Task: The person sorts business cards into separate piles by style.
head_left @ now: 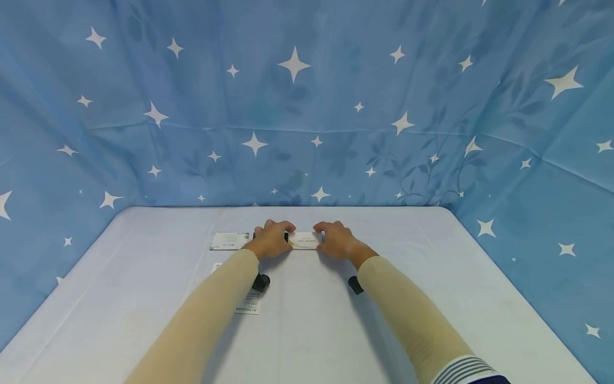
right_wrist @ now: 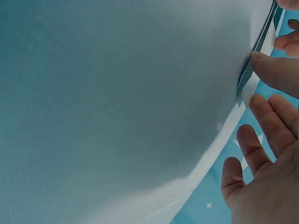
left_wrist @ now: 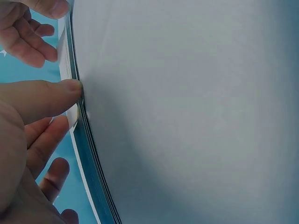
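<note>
A white card [head_left: 305,240] with small print and a gold curve lies near the table's far edge, between both hands. My left hand [head_left: 272,239] holds its left end, thumb on the near edge and fingers at the far one. My right hand [head_left: 338,241] pinches the right end the same way. In the left wrist view, thin layered dark edges [left_wrist: 96,161] run beneath the left thumb [left_wrist: 65,93]. The right wrist view has the right thumb [right_wrist: 268,67] against the card's near edge. Partly hidden by the left hand is a black piece [head_left: 287,237].
Left of the hands lies a white card with green leaf corners [head_left: 229,241]. Another printed card [head_left: 248,304] shows partly under the left forearm. A white cloth covers the table [head_left: 307,330]; a blue curtain with stars [head_left: 307,106] hangs behind it.
</note>
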Available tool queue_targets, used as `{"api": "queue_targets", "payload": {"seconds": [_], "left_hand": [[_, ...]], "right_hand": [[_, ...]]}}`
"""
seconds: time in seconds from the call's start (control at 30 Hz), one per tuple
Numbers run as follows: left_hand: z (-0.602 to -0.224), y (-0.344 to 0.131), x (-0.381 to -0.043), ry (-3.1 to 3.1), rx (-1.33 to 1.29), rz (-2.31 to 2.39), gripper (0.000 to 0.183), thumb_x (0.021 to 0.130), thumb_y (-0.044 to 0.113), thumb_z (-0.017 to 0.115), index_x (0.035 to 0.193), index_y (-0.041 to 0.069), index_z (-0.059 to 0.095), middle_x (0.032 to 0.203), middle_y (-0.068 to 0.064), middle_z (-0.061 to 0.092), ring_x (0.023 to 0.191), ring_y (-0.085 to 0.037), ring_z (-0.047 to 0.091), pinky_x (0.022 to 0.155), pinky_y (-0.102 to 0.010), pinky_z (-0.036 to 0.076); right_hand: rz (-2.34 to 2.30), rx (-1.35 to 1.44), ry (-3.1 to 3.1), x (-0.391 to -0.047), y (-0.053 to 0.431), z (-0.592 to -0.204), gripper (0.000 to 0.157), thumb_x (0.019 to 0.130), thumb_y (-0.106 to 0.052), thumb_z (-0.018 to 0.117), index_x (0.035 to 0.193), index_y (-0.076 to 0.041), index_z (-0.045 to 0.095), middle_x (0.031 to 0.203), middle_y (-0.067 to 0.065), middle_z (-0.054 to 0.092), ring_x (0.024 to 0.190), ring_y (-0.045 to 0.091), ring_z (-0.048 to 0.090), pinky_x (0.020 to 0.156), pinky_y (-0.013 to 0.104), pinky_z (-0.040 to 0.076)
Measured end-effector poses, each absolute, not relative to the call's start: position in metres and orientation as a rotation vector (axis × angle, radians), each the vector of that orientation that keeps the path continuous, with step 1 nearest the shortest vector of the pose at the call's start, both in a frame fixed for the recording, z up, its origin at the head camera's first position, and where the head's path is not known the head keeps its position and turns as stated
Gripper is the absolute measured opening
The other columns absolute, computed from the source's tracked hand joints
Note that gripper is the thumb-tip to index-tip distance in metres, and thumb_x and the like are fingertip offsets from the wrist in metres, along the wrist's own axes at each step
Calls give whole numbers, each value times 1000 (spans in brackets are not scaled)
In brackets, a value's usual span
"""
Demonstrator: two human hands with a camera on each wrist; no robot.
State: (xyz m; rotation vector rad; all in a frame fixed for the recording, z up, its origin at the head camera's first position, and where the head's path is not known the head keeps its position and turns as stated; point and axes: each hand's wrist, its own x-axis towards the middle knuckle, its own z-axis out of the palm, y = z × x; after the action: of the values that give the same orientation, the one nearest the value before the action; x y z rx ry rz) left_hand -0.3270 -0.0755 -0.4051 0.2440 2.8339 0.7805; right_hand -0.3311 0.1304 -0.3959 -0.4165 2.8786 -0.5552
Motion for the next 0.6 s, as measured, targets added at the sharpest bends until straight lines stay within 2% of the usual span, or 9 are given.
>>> {"api": "queue_targets", "payload": {"seconds": [0.43,0.6], "left_hand": [[-399,-76,-325,2805,225,795,52,90,24,75,139,27,58,135,-11,48,111,-38,37,93,-53,34],[-399,-82,-321,2806,244,821,53,89,26,77,138,26,59,136,-9,50,115,-38,37,95,-54,33]], "right_hand": [[-543,-417,2866,-333,131,-396,55,91,-20,71,144,-18,55,137,10,56,123,31,46,104,52,37],[-599,-423,2853,-330,130,-397,56,91,-21,72,145,-17,54,141,7,54,129,31,44,107,52,35]]}}
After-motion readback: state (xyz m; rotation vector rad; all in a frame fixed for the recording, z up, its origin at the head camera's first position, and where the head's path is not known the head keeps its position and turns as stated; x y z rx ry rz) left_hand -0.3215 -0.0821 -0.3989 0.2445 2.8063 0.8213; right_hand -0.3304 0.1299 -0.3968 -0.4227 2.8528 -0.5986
